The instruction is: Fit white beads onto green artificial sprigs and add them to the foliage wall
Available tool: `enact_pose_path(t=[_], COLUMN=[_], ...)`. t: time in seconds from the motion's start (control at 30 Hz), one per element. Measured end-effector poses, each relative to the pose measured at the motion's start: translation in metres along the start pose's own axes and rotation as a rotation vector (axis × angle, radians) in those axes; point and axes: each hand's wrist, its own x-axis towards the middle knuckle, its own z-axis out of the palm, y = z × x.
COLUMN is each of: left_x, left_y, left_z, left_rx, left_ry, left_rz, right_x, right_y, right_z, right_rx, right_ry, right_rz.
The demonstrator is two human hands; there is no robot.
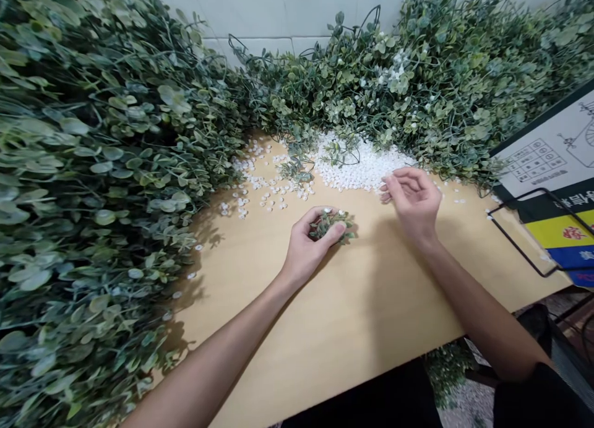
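Note:
My left hand (306, 245) is closed around a small sprig of artificial greenery (320, 229), with the thumb pressed over it. Two white bits show among the sprig's leaves near the fingertips. To the right, my right hand (415, 202) hovers at the near edge of a heap of small white plastic beads (357, 168). Its thumb and forefinger are brought together and the other fingers curl in; whatever lies between the tips is too small to make out. A loose leafy sprig (297, 170) lies at the heap's left side.
Tall artificial foliage (116, 168) lines the table's left side, and more greenery (440, 88) is piled along the back. Loose beads (273, 199) lie scattered on the wooden table (297, 329). At the right edge stands a printed carton (547, 168) beside a black wire frame (515, 245).

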Motion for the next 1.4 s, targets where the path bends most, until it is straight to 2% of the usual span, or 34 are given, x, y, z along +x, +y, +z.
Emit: enact_pose_path(t=[0.03,0.1,0.17,0.27,0.47,0.67,0.8,0.93,1.07,1.17,1.4], left_x=[0.000,-0.001,-0.002,-0.003,-0.005,-0.005,-0.004,-0.002,-0.001,0.001,0.002], left_y=[0.001,0.004,0.004,0.000,-0.007,-0.004,-0.001,-0.001,-0.004,-0.005,-0.005], left_z=[0.001,0.003,0.005,0.005,0.002,0.004,0.004,0.003,0.002,0.002,-0.001], left_rx=[0.027,0.068,0.092,0.153,0.211,0.162,0.157,0.115,0.083,0.032,0.027], left_ry=[-0.002,-0.019,-0.048,-0.074,-0.039,0.033,0.069,0.075,0.088,0.065,0.050], left_rz=[-0.008,-0.017,-0.020,-0.012,0.049,0.102,0.087,0.035,0.008,0.012,0.055], right_x=[0.005,0.012,0.016,0.016,0.017,0.014,0.012,0.007,0.001,-0.004,-0.011], right_y=[0.003,0.009,0.014,0.014,0.005,0.007,0.007,0.003,0.000,0.000,0.007], right_z=[-0.006,-0.016,-0.024,-0.030,-0.035,-0.034,-0.032,-0.022,-0.009,-0.001,0.005], right_rx=[-0.107,-0.343,-0.563,-0.779,-1.099,-1.182,-1.076,-0.715,-0.215,0.069,0.274], right_ry=[0.047,0.045,-0.035,-0.151,-0.285,-0.346,-0.343,-0.325,-0.296,-0.345,-0.480], right_rz=[-0.077,-0.202,-0.283,-0.345,-0.300,-0.262,-0.239,-0.171,0.110,0.302,0.479])
